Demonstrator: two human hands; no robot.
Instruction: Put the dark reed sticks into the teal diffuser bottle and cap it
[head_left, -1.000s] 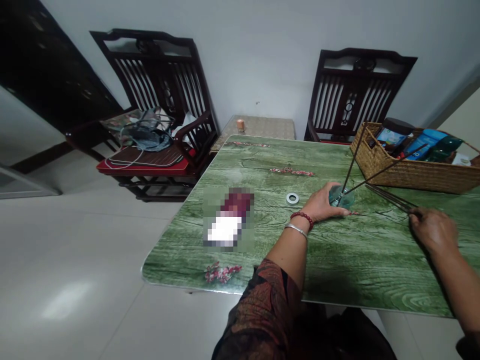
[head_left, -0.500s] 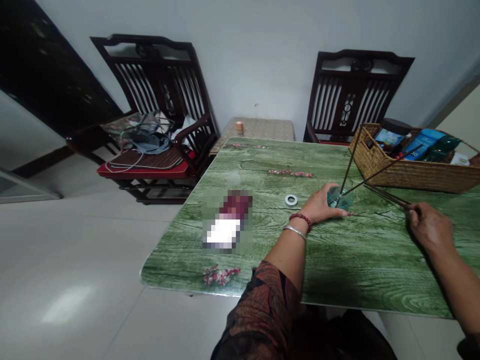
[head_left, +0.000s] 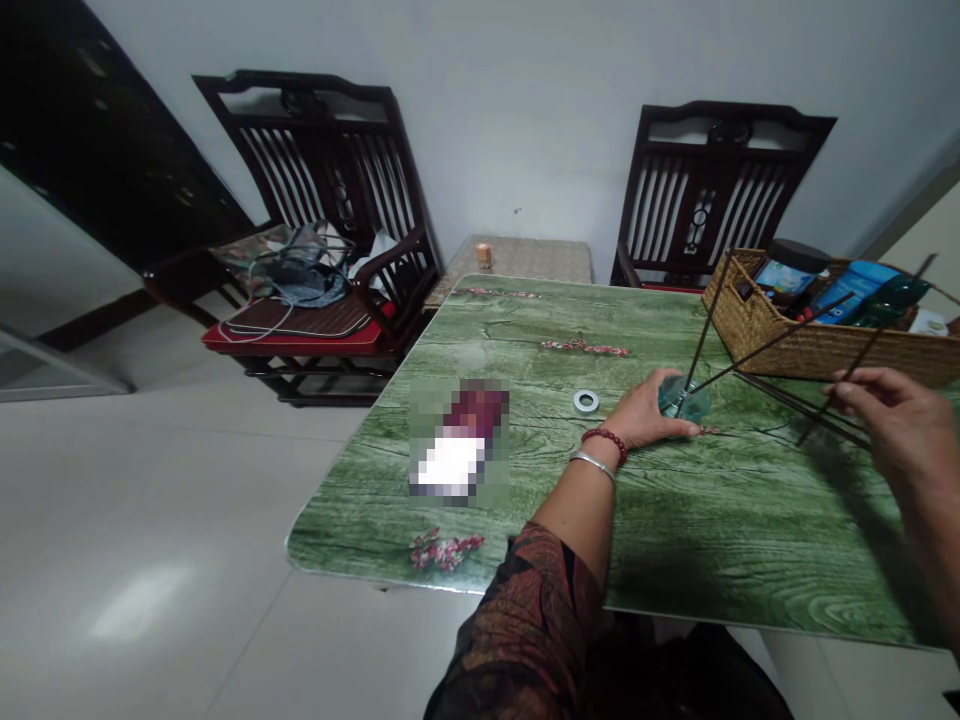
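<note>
My left hand (head_left: 646,412) curls around a small greenish glass jar (head_left: 684,399) standing on the green wood-grain table (head_left: 540,470). Two thin dark sticks (head_left: 739,345) lean out of the jar toward the upper right. My right hand (head_left: 889,415) is raised above the table at the right and pinches one thin dark stick (head_left: 870,350) that slants up to the right. Several more dark sticks (head_left: 795,402) lie flat on the table between the jar and my right hand.
A wicker basket (head_left: 810,345) with packets and bottles stands at the table's far right. A metal ring (head_left: 586,401) lies left of the jar, with a blurred-out object (head_left: 457,440) further left. Two dark wooden chairs (head_left: 330,200) stand behind; the left one holds bags.
My right hand has risen from the table, lifting one stick out of the loose pile. The left hand has stayed on the jar.
</note>
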